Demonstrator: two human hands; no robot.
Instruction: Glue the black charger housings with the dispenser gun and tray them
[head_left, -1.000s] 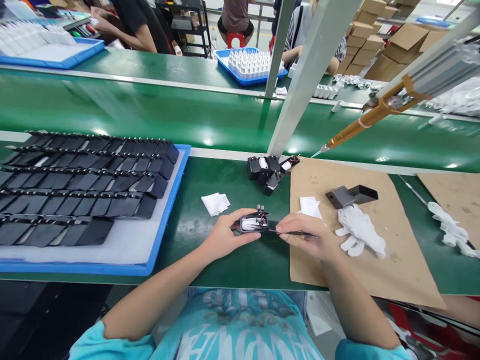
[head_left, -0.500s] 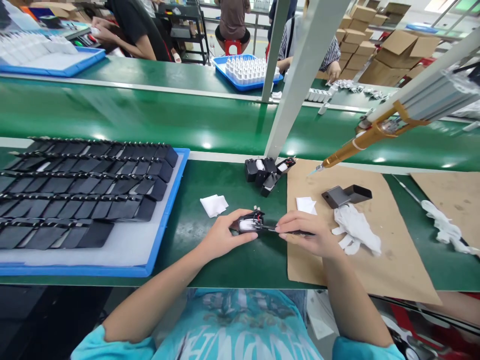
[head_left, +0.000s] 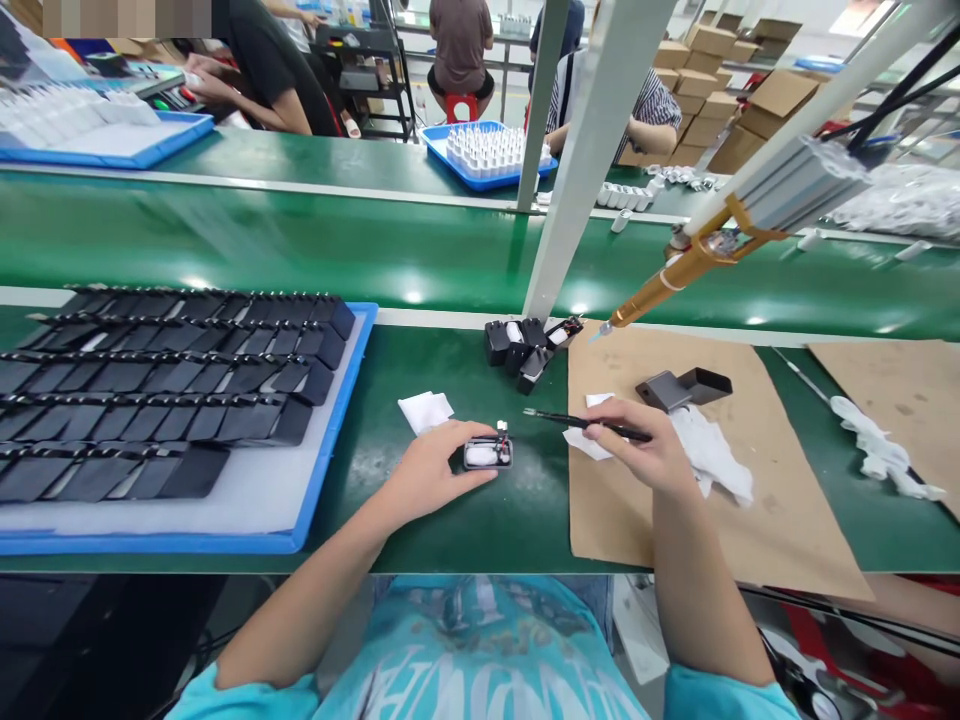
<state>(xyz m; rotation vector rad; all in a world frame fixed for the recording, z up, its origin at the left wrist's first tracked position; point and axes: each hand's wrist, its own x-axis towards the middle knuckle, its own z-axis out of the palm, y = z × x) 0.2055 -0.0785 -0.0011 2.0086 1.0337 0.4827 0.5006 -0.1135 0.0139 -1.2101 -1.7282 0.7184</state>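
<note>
The left hand pinned a small black housing flat on the green tabletop, near its front edge, fingers closed about its left end. The right hand pinched black tweezers in a pen grip, tips lifted clear of the housing and pointing left, over the cardboard sheet's left edge. What sat inside the housing, white with perhaps red wiring, was too small to tell. Good work here called for a firm hold-down, wrist resting on the cardboard, and tips lowered slowly from the right.
</note>
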